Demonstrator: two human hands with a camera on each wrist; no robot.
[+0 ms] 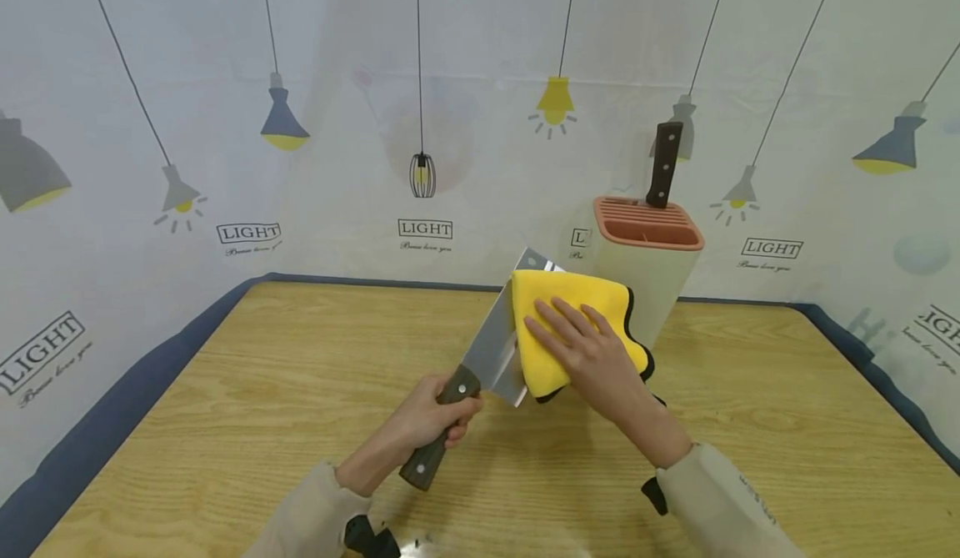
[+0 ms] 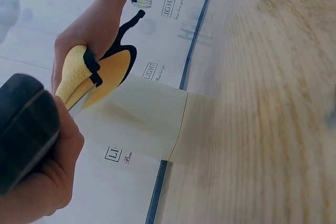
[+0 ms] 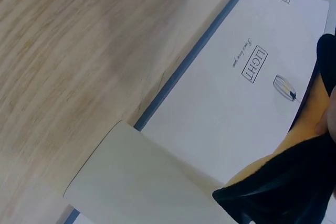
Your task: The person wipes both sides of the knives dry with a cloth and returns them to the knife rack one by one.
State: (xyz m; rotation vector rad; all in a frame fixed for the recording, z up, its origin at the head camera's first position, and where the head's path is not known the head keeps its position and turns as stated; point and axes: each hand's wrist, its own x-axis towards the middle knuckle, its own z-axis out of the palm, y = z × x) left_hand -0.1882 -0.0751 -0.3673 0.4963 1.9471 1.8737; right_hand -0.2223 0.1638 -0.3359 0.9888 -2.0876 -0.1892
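Observation:
A cleaver with a broad metal blade (image 1: 492, 349) is held tilted above the table, its tip end pointing up and away. My left hand (image 1: 435, 416) grips its dark riveted handle (image 1: 426, 460); in the left wrist view the handle butt (image 2: 26, 129) looms close. Over the blade's right part lies a yellow cloth (image 1: 540, 366) with black edging, hiding much of the metal. My right hand (image 1: 592, 358) holds the cloth against the blade, fingers on its upper face and thumb out of sight in the head view. The right wrist view shows the cloth's dark edge (image 3: 278, 187).
Behind the right hand stands a pale knife block (image 1: 645, 279) with an orange slotted top (image 1: 652, 233); one dark-handled knife (image 1: 663, 166) sticks up from it. The wooden table (image 1: 300, 391) meets a lamp-printed backdrop (image 1: 337, 124) at its far edge.

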